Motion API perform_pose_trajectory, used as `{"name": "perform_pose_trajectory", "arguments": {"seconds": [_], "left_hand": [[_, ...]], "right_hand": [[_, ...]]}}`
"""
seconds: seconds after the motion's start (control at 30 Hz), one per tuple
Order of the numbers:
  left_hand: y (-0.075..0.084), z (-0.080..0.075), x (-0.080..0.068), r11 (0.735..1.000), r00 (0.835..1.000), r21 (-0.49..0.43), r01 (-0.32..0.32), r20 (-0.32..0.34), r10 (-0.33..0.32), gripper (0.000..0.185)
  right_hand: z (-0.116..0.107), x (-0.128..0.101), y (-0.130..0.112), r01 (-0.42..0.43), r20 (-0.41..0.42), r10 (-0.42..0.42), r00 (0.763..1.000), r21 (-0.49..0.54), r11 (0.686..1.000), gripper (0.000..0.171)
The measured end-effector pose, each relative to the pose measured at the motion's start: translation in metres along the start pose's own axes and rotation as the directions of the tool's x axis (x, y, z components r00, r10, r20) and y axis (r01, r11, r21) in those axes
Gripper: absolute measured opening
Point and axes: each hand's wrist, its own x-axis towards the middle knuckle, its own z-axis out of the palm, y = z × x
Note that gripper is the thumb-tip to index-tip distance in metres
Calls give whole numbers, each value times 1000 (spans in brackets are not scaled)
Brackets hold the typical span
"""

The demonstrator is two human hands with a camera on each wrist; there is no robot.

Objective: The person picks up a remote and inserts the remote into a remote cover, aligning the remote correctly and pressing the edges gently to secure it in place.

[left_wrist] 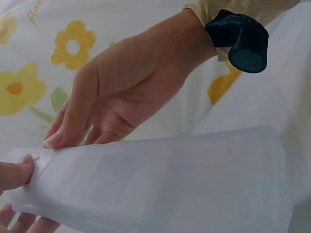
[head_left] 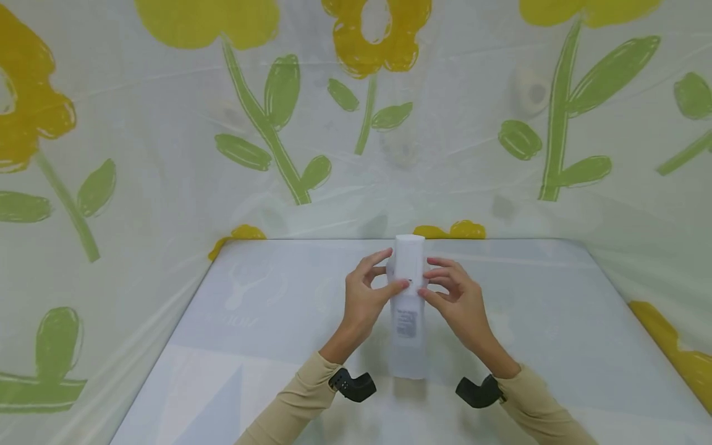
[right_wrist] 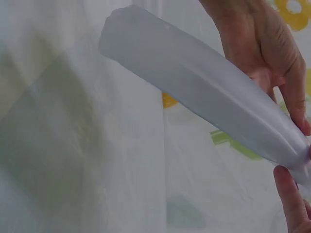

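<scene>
**Head cam: 2 hands pinching a white plastic pack**

Head cam looks down on a pale table (head_left: 267,346) with a translucent white plastic pack (head_left: 408,309) standing upright near the middle, between both hands. It has a small printed label (head_left: 406,323) on the side facing the camera. The left hand (head_left: 364,296) pinches the upper part of the pack from its side, thumb and fingers curled onto it. The right hand (head_left: 458,300) does the same from the other side, so the 2 hands sit close together, both clamped on the pack near its top.

Left wrist cam shows the pack (left_wrist: 160,184) filling the lower frame, with the right hand (left_wrist: 126,87) resting fingertips on its edge and a left thumb (left_wrist: 14,172) pressing from the corner. Right wrist cam has the pack (right_wrist: 204,92) slanting across, the left hand (right_wrist: 265,53) gripping it behind.

Beige sleeves (head_left: 300,395) cover both arms, and each wrist carries a black camera mount (head_left: 356,384). Behind the table hangs a white sheet with yellow flowers (head_left: 378,37).
</scene>
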Motion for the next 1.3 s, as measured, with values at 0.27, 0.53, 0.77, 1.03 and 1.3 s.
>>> {"name": "perform_pose_trajectory", "arguments": {"seconds": [0.27, 0.53, 0.77, 1.03, 1.3], "left_hand": [[0, 3, 0, 998, 999, -67, 6, -52, -9, 39], [1, 6, -2, 999, 998, -18, 48, -47, -49, 34], [3, 5, -7, 993, 995, 72, 92, 17, -93, 35], [10, 5, -10, 991, 984, 98, 91, 141, -105, 47], [6, 8, -10, 990, 978, 54, 130, 159, -137, 54]], "right_hand": [[2, -2, 1, -66, 11, 65, 998, 87, 994, 34], [3, -2, -2, -90, -48, 97, 994, 122, 988, 44], [0, -1, -5, -120, -65, 123, 990, 48, 992, 56], [-4, -1, -9, -95, -74, 102, 992, 82, 992, 49], [-4, 0, -10, -19, -57, 30, 998, 176, 984, 43]]}}
